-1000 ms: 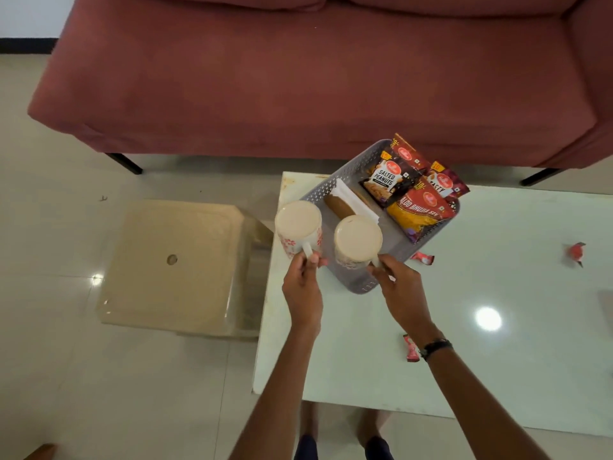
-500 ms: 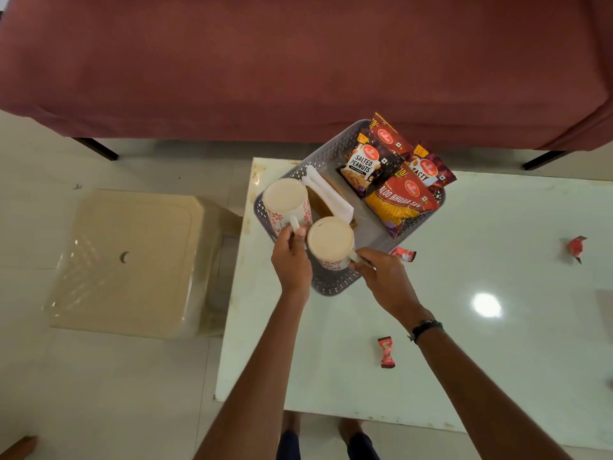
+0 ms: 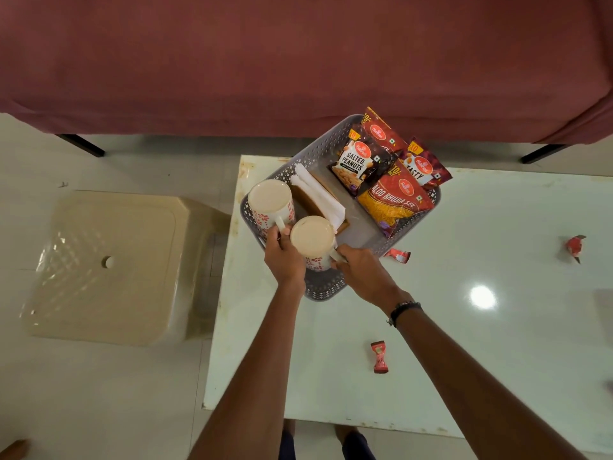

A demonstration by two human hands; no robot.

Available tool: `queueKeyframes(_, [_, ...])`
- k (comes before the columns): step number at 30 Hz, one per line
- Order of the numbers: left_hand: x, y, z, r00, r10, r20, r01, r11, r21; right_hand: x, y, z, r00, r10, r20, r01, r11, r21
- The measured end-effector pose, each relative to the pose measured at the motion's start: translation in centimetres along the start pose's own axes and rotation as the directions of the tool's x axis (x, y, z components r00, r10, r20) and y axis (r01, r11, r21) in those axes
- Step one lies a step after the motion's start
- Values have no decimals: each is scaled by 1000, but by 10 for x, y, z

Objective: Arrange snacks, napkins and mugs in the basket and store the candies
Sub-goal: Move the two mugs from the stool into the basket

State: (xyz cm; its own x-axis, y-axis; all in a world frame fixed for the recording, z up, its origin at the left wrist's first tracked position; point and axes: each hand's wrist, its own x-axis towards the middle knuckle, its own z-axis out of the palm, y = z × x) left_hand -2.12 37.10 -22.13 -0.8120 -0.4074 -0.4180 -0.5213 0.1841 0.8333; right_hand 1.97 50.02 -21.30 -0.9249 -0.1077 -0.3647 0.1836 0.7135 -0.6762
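Both mugs have come down over the last second from above the basket's near-left rim to sit low inside the basket (image 3: pixel 335 283), which stands at the table's (image 3: pixel 464 360) far-left corner. The left hand (image 3: pixel 282 257) pinches the handle of the left mug (image 3: pixel 270 202), set against the basket's left wall. The right hand (image 3: pixel 360 270) grips the handle of the right mug (image 3: pixel 313 240), in the near-left corner of the basket, just beside the first. Neither hand has let go, so I judge the mug step all but finished, with only the release left.

The napkins (image 3: pixel 318 194) lie folded in the middle of the basket, just beyond the mugs. Four snack packets (image 3: pixel 394 200) fill its right half, leaning over the far rim. That leaves the candies. Three are in view on the table: one candy by the basket (image 3: pixel 398 255) touching or nearly touching its near-right wall, a near candy (image 3: pixel 379 356) toward the table's near edge, and a far-right candy (image 3: pixel 575 247) well apart toward the right edge.

Whether the mugs rest on the basket floor cannot be told; hands and mug bodies hide their bases. A brown thing under the napkins is mostly covered. No container for the candies is visible, and the table's right side is cut off.
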Motion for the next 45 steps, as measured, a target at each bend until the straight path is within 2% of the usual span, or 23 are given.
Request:
queueKeyframes(3, [1, 0, 3, 1000, -25, 11, 25, 1000, 12, 4, 1, 6, 999, 9, 50, -9, 1000, 3])
queueKeyframes(7, [1, 1, 4, 998, -60, 35, 58, 997, 50, 8, 5, 13, 998, 45, 46, -45, 999, 5])
queueKeyframes(11, [5, 5, 3, 974, -217, 64, 216, 976, 30, 10, 6, 17, 997, 75, 21, -75, 997, -12])
queueKeyframes(14, [3, 12, 0, 948, -304, 96, 301, 952, 47, 12, 7, 19, 996, 87, 6, -86, 992, -87])
queueKeyframes(18, [-1, 13, -6, 943, -294, 154, 287, 955, 69, 14, 5, 21, 991, 123, 43, -113, 975, -192])
queueKeyframes(22, [0, 9, -11, 918, -322, 232, 317, 946, 62, 15, 6, 23, 989, 146, 20, -141, 977, -161])
queueKeyframes(25, [-6, 10, -15, 923, -282, 262, 265, 959, 98, 13, 11, 27, 994, 109, 31, -102, 979, -177])
queueKeyframes(28, [-22, 13, -24, 955, -198, 219, 169, 975, 145, 4, 11, 18, 1000, 10, 17, -5, 969, -248])
queueKeyframes(30, [-34, 13, -33, 982, -111, 152, 95, 990, 108, -7, 9, -2, 995, -100, 5, 93, 911, -401])
queueKeyframes(32, [-42, 12, -41, 995, -54, 88, 48, 996, 69, -17, 7, -29, 983, -171, -69, 113, 855, -507])
queueKeyframes(37, [-55, 28, -49, 998, 58, -24, -58, 998, 19, -12, 2, -99, 946, -93, -310, 15, 970, -244])
queueKeyframes(41, [-61, 42, -49, 979, 110, -170, -109, 994, 20, 17, -4, -143, 911, -137, -390, 34, 965, -259])
queueKeyframes(45, [-55, 39, -47, 967, 88, -239, -75, 995, 65, 55, -1, -174, 883, -112, -455, -4, 969, -247])
